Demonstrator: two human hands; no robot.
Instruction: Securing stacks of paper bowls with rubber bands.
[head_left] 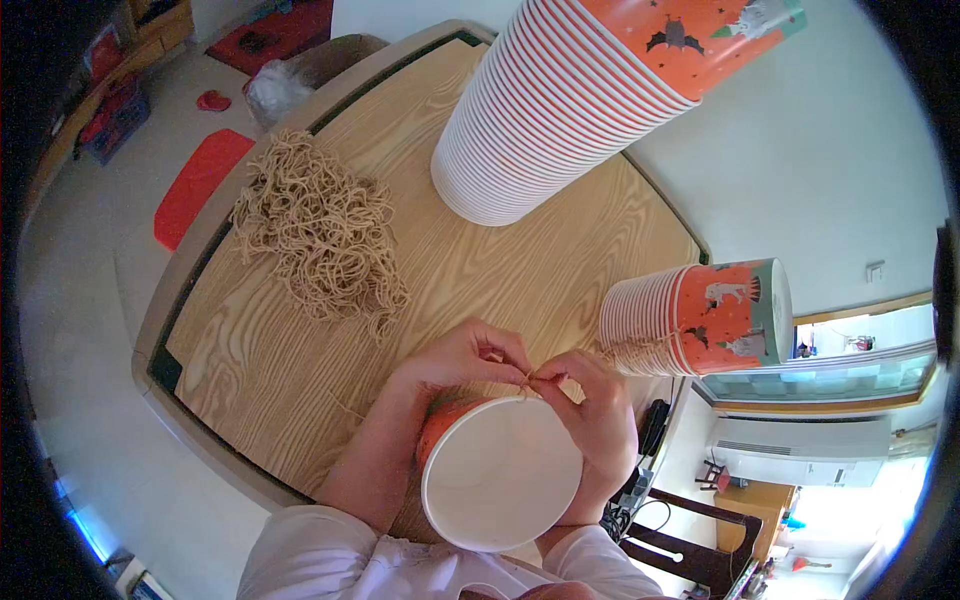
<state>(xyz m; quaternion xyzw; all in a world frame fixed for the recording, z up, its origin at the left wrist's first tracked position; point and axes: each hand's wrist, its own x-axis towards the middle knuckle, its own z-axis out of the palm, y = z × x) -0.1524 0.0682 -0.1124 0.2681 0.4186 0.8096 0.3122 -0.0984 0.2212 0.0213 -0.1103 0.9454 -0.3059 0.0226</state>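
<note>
A paper bucket [502, 478], white inside and orange outside, is tipped with its open mouth facing me, close to my body. At its far rim, my left hand [472, 356] and my right hand [590, 402] meet, each closed in a pinch. Between their fingertips runs a thin tan string [527, 384] at the rim. Whether the string is knotted there is too small to tell. Further left on the table lies a loose tangled heap of the same tan string [320, 235].
A tall leaning stack of nested paper buckets [560, 110] rises at the back of the wooden table [460, 270]. To the right lies a shorter stack [690, 318] with string along its rims. A dark chair [700, 535] stands at lower right, a red stool top [200, 185] at left.
</note>
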